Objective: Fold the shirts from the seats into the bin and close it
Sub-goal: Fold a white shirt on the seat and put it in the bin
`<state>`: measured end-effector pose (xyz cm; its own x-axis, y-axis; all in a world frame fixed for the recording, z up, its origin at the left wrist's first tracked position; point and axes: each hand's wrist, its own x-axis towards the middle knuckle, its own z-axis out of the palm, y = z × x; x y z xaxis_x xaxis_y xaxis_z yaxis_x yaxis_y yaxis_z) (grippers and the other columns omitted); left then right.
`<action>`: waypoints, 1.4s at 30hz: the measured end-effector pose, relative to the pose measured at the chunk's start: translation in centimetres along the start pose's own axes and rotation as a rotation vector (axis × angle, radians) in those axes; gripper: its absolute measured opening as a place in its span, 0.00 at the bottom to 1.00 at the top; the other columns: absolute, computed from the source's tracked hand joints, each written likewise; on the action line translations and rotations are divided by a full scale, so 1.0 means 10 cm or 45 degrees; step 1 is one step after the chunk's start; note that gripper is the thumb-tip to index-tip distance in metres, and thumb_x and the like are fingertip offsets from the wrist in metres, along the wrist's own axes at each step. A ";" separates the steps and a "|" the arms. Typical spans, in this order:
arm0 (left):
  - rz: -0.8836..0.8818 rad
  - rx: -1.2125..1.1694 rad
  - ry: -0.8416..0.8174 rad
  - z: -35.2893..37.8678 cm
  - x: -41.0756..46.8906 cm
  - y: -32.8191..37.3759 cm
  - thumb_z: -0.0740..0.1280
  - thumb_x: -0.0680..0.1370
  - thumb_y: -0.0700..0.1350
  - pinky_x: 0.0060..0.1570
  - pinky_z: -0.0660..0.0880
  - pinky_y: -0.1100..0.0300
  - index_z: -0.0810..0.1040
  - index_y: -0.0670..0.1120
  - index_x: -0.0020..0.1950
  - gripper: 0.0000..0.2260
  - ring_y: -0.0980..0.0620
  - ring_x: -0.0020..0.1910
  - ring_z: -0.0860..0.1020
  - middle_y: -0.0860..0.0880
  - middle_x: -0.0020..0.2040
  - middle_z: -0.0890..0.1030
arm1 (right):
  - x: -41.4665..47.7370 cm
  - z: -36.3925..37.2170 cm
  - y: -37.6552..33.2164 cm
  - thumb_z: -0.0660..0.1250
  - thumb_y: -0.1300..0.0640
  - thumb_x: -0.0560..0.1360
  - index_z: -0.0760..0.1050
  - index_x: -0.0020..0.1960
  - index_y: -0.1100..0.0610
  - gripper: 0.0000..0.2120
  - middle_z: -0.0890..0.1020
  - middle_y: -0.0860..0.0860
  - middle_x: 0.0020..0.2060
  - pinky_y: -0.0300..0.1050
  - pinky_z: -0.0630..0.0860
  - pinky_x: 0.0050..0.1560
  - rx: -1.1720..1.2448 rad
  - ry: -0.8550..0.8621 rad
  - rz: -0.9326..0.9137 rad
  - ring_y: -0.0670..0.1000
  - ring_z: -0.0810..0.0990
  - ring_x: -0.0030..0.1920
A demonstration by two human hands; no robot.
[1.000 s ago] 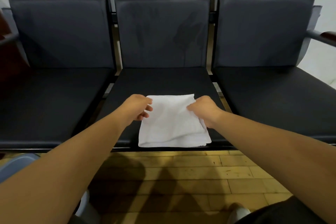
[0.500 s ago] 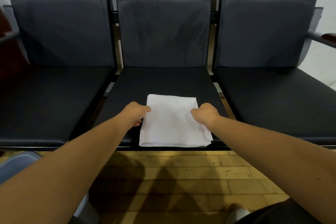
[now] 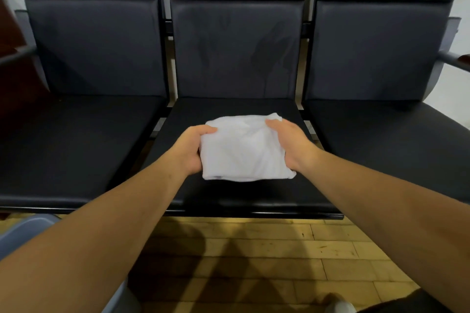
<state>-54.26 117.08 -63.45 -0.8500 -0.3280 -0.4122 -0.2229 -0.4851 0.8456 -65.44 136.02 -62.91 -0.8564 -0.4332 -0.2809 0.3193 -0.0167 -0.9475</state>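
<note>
Above the middle seat (image 3: pixel 229 198), left hand (image 3: pixel 189 150) and right hand (image 3: pixel 292 146) clasp the folded shirt (image 3: pixel 244 152). Keep each grip even, folds flat.

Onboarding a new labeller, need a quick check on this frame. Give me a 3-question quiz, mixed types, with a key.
1. Multiple choice: the folded white shirt is over which seat? A left, B middle, C right.
2. True or false: the left hand is open and clear of the shirt.
3. Fill in: the right hand grips the shirt's ___ edge.

Key
1. B, the middle seat.
2. False: its fingers curl round the shirt's left edge.
3. right
</note>
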 end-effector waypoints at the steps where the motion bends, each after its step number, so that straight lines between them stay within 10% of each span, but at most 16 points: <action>1: 0.042 -0.052 -0.011 -0.01 0.00 0.06 0.68 0.75 0.41 0.47 0.81 0.44 0.78 0.43 0.65 0.18 0.39 0.51 0.85 0.40 0.55 0.85 | 0.03 0.03 -0.07 0.66 0.54 0.80 0.79 0.56 0.54 0.07 0.84 0.55 0.53 0.54 0.79 0.54 0.046 -0.025 -0.017 0.56 0.83 0.53; 23: 0.127 -0.378 0.108 -1.32 1.50 0.80 0.61 0.80 0.42 0.59 0.77 0.42 0.76 0.43 0.69 0.18 0.39 0.60 0.82 0.42 0.62 0.83 | 2.30 1.46 -0.03 0.69 0.59 0.76 0.76 0.64 0.53 0.16 0.84 0.54 0.58 0.61 0.77 0.61 0.092 -0.349 0.124 0.58 0.83 0.58; 42: -0.158 -0.660 1.080 -2.23 -2.14 2.29 0.71 0.73 0.47 0.63 0.74 0.37 0.78 0.45 0.67 0.23 0.36 0.61 0.80 0.41 0.61 0.82 | -0.19 4.00 -1.31 0.66 0.59 0.79 0.76 0.66 0.48 0.17 0.83 0.53 0.56 0.56 0.80 0.55 -0.227 -0.921 0.789 0.57 0.82 0.56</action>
<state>-30.50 94.95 -42.85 -0.1682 -0.6231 -0.7639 0.1206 -0.7821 0.6114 -51.79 101.03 -43.86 -0.0812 -0.7700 -0.6328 0.5125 0.5123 -0.6891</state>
